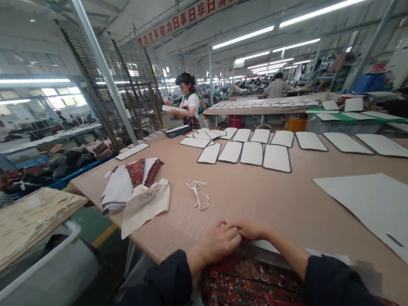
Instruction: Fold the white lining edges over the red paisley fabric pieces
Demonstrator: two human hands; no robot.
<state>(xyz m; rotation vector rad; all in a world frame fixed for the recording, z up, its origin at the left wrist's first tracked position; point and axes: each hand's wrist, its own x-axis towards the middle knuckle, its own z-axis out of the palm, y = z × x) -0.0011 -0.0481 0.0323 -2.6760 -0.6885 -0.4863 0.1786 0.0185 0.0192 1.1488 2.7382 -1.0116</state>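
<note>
My left hand (221,241) and my right hand (252,229) meet at the near edge of the brown-covered table (258,196). The left fingers are curled closed, and the right fingertips press together against them. Whatever lies between the fingers is hidden. Below my wrists is a bunched dark red patterned cloth (253,282), with a pale sheet edge (265,245) showing between it and the hands. A loose white cord (197,195) lies on the table ahead of my hands.
On the left are a stack of pale sheets (116,191), patterned fabric pieces (136,172) and cream cloth (147,205). Several dark-edged white panels (251,153) lie across the table. A large white sheet (383,204) covers the right. A co-worker (189,104) stands beyond.
</note>
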